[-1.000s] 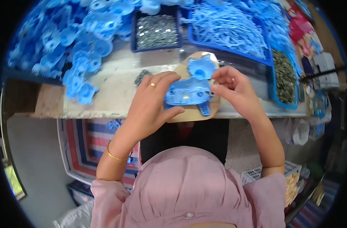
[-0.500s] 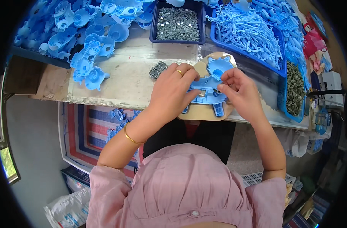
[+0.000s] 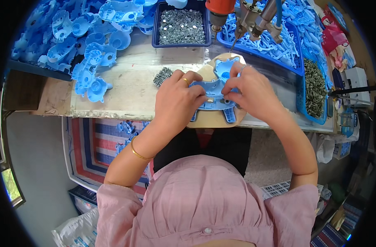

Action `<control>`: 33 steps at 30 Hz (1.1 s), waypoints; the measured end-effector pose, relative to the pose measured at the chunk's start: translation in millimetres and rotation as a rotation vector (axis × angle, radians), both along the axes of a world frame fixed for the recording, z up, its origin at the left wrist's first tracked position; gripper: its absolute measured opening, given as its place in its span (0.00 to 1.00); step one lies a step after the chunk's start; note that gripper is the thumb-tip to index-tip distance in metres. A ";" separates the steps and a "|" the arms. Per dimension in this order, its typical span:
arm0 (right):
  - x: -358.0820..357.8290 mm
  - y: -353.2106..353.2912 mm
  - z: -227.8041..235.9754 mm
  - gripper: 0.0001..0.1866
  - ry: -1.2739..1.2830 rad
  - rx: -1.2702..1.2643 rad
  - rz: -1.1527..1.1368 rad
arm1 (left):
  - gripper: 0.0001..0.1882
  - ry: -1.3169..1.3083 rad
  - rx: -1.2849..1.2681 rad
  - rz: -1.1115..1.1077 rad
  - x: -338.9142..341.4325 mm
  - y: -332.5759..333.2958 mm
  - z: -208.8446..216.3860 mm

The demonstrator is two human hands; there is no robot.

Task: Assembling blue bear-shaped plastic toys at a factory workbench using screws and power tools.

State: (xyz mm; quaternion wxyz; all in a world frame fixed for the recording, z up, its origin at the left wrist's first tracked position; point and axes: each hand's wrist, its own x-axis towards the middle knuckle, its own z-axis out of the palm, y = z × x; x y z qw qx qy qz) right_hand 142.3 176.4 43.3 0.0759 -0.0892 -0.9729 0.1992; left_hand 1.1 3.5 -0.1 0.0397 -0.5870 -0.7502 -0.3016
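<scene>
A pale blue plastic shell [image 3: 211, 87] lies on a beige shaped board [image 3: 214, 120] at the table's front edge, two legs toward me. My left hand [image 3: 175, 96] is closed on the shell's left end, thumb and fingers at its edge. My right hand [image 3: 253, 91] bends over the right half, thumb and fingertips pinched close to the surface; what they hold, if anything, is too small to make out. A small shiny metal piece [image 3: 210, 100] shows in the shell between the hands. Left of the board sits a clump of small grey metal parts [image 3: 162, 76].
Over the board's far end hangs a metal tool head [image 3: 249, 22] beside an orange-bodied tool [image 3: 220, 7]. Behind stand a dark basket [image 3: 181, 45] of small metal pieces and a blue basket [image 3: 260, 58] of plastic strips. Metal pins [image 3: 315, 84] fill another basket. Blue shells [image 3: 93, 66] are heaped left.
My right hand has moved in over the shell, its fingertips now lower and nearer my left hand. The view has shifted, bringing the tool heads into sight at the top.
</scene>
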 end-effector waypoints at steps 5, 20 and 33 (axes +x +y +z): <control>-10.4 11.6 1.1 0.08 -0.181 -0.120 -0.066 | 0.04 0.044 -0.021 0.020 2.0 1.5 2.4; -0.2 -5.5 -0.5 0.08 -0.195 -0.096 -0.208 | 0.05 0.017 -0.012 0.014 4.1 1.0 0.9; -5.5 -11.0 6.7 0.06 -0.345 0.224 -0.128 | 0.05 0.072 -0.061 -0.017 2.9 2.8 4.6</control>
